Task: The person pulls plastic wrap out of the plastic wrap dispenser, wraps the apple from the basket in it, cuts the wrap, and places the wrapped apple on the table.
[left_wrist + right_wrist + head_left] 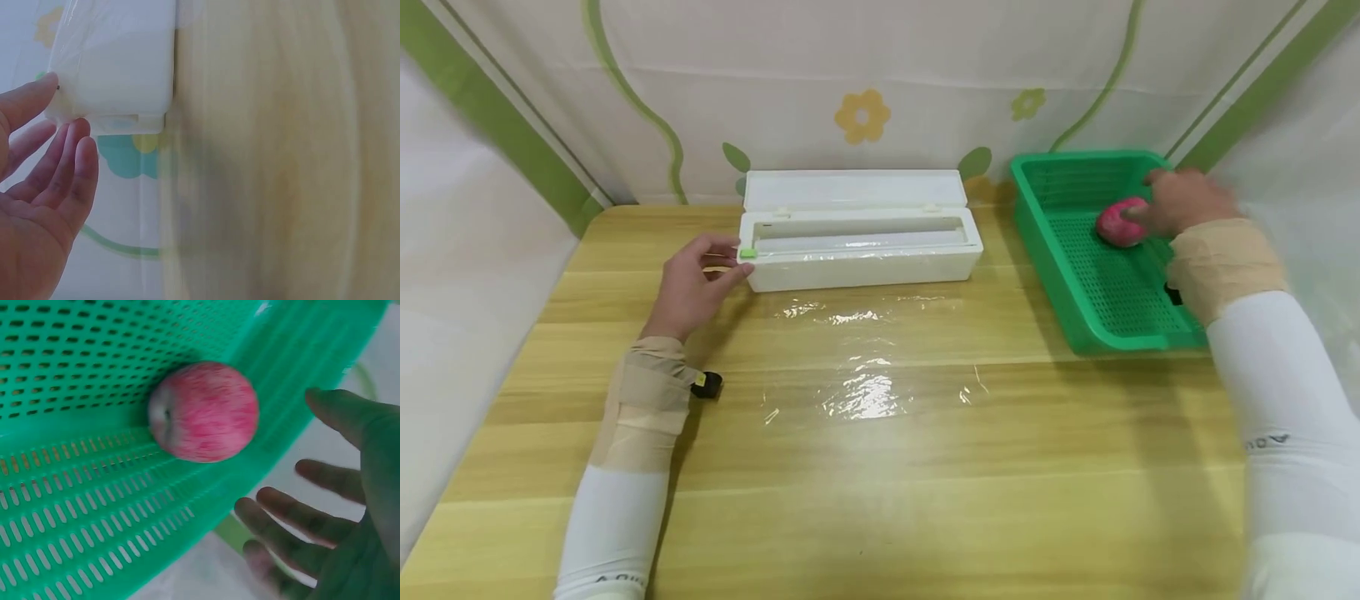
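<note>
A white cling film box stands with its lid raised at the back of the table, a roll inside and a green tab at its left end. My left hand is at that end, its thumb at the front corner and its loosely bent fingers beside the end wall. In the left wrist view, the thumb and fingertips lie around the box corner. A red apple rests in a green basket. Over the basket's right side, my right hand reaches with spread fingers, blurred and apart from the apple in the right wrist view.
Clear film lies spread on the wooden table in front of the box, with shiny wrinkles. A flowered curtain hangs right behind the box and basket. The basket's rim rises around the apple.
</note>
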Action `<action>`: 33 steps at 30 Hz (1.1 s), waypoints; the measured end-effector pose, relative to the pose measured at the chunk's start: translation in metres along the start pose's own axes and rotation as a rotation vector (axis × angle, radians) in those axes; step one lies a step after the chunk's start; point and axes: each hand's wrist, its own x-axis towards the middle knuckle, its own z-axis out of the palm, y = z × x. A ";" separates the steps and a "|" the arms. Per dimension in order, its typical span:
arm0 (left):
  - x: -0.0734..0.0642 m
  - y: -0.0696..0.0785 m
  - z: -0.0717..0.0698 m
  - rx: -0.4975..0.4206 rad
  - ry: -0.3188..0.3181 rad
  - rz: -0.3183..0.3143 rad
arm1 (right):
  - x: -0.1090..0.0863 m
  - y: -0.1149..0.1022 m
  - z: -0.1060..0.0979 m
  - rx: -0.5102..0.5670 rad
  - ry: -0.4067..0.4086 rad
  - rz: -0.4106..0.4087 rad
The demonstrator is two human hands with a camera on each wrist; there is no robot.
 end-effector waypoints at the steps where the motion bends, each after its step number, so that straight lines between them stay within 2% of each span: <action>1: -0.001 0.000 0.000 -0.006 -0.002 -0.003 | 0.004 0.000 0.002 0.004 -0.009 -0.006; 6: -0.004 0.003 0.004 -0.020 -0.005 -0.004 | 0.019 0.002 0.013 0.046 -0.044 0.001; 9: -0.003 0.005 0.010 -0.034 -0.012 -0.001 | 0.020 0.011 0.022 0.060 -0.025 0.018; 15: -0.002 0.010 0.018 -0.060 -0.032 0.002 | 0.013 0.028 0.036 0.093 0.043 0.052; 21: 0.001 0.017 0.019 -0.069 -0.021 0.013 | -0.004 0.024 0.029 0.126 0.074 0.109; 28: 0.007 0.016 0.022 -0.069 -0.034 0.022 | -0.026 0.016 0.020 0.054 0.017 0.099; 33: 0.010 0.016 0.025 -0.062 -0.045 0.029 | -0.040 0.015 0.022 0.087 -0.118 0.066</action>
